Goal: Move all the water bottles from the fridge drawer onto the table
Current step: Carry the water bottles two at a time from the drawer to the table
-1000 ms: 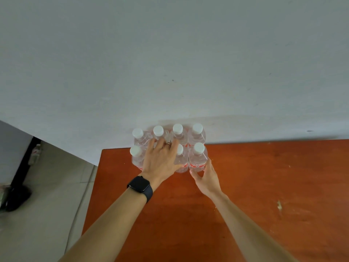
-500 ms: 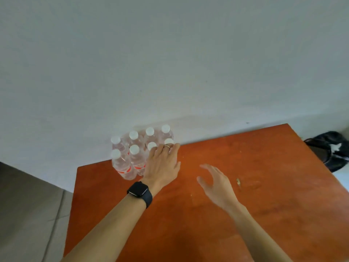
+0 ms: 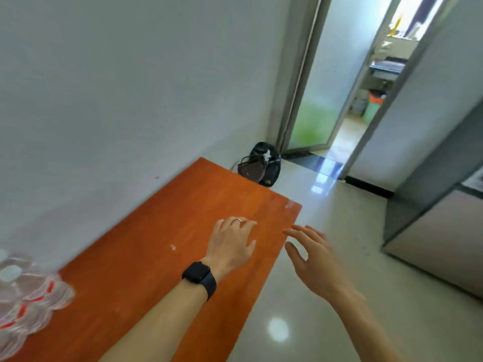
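The left hand (image 3: 232, 246), wearing one square black watch (image 3: 200, 278) and one thin ring (image 3: 237, 220), and the right hand (image 3: 313, 259) just past the smooth orange table (image 3: 162, 231) edge both hover empty with fingers loosely spread, while clear, red-labelled plastic water bottles (image 3: 28, 296) cluster on the table's left end, too blurred to count.

A plain white painted wall (image 3: 117, 87) fills the left. At its foot, on the glossy pale tiled floor (image 3: 339, 257), sits a dark, slumped black bag (image 3: 264, 165), possibly lining a mesh bin; blur makes it hard to tell. Just beyond it stands a grey metal door frame (image 3: 300, 74) with a frosted glass door panel (image 3: 321, 87), tinted green low down, standing open. Through the opening, a light green plastic bin (image 3: 371, 111) with an orange top stands in the far room. A round ceiling-light reflection (image 3: 278, 329) shines on the tiles.
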A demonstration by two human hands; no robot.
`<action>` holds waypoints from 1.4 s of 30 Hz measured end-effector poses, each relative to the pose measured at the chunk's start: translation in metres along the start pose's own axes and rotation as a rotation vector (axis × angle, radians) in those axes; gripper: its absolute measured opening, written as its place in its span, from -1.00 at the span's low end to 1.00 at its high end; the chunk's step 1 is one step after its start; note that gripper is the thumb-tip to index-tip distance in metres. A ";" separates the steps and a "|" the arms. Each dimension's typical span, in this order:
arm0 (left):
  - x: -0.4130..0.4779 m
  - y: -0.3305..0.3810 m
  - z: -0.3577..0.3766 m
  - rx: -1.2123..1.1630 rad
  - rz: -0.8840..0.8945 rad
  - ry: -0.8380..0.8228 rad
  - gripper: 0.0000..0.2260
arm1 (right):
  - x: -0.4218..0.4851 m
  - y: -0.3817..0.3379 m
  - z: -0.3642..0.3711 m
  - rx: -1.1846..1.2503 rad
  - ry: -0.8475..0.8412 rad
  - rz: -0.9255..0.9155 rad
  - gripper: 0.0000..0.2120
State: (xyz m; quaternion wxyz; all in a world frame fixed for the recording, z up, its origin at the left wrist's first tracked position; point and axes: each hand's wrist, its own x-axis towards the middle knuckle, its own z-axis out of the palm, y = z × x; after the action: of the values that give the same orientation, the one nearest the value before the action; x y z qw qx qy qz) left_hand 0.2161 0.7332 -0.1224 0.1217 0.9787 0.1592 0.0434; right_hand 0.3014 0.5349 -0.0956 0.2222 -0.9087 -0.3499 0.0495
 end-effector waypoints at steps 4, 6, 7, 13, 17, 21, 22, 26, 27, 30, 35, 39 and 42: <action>0.048 0.131 0.023 0.008 0.199 -0.011 -0.59 | -0.046 0.105 -0.062 0.016 0.109 0.179 -0.64; 0.067 0.196 0.037 -0.011 0.277 -0.043 -0.58 | -0.070 0.156 -0.092 0.027 0.152 0.242 -0.64; 0.076 0.226 0.044 -0.023 0.308 -0.058 -0.58 | -0.081 0.180 -0.105 0.026 0.172 0.271 -0.64; 0.118 0.384 0.077 -0.062 0.424 -0.074 -0.59 | -0.133 0.315 -0.174 0.010 0.256 0.428 -0.64; 0.153 0.456 0.094 -0.049 0.498 -0.092 -0.61 | -0.148 0.382 -0.210 0.029 0.306 0.495 -0.63; 0.197 0.525 0.113 -0.033 0.570 -0.098 -0.60 | -0.151 0.445 -0.239 0.025 0.356 0.542 -0.62; 0.209 0.543 0.118 -0.030 0.591 -0.100 -0.59 | -0.150 0.462 -0.246 0.023 0.366 0.551 -0.62; 0.262 0.615 0.140 -0.042 0.674 -0.123 -0.59 | -0.136 0.528 -0.279 0.020 0.429 0.607 -0.63; 0.277 0.633 0.145 -0.051 0.693 -0.127 -0.59 | -0.131 0.545 -0.288 0.023 0.442 0.620 -0.63; 0.328 0.689 0.155 -0.071 0.742 -0.135 -0.60 | -0.111 0.601 -0.314 0.039 0.464 0.660 -0.64; 0.405 0.775 0.171 -0.086 0.801 -0.165 -0.59 | -0.079 0.692 -0.360 0.047 0.497 0.717 -0.65; 0.453 0.828 0.194 -0.090 0.809 -0.242 -0.59 | -0.064 0.749 -0.379 0.084 0.509 0.761 -0.64; 0.481 0.866 0.214 -0.098 0.814 -0.288 -0.59 | -0.057 0.790 -0.388 0.090 0.483 0.810 -0.63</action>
State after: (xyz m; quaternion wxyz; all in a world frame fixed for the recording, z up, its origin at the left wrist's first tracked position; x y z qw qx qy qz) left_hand 0.9580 0.0439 -0.0882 0.1618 0.9508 -0.2608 -0.0419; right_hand 0.8393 -0.1647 -0.0980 0.2990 -0.9471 0.0968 -0.0654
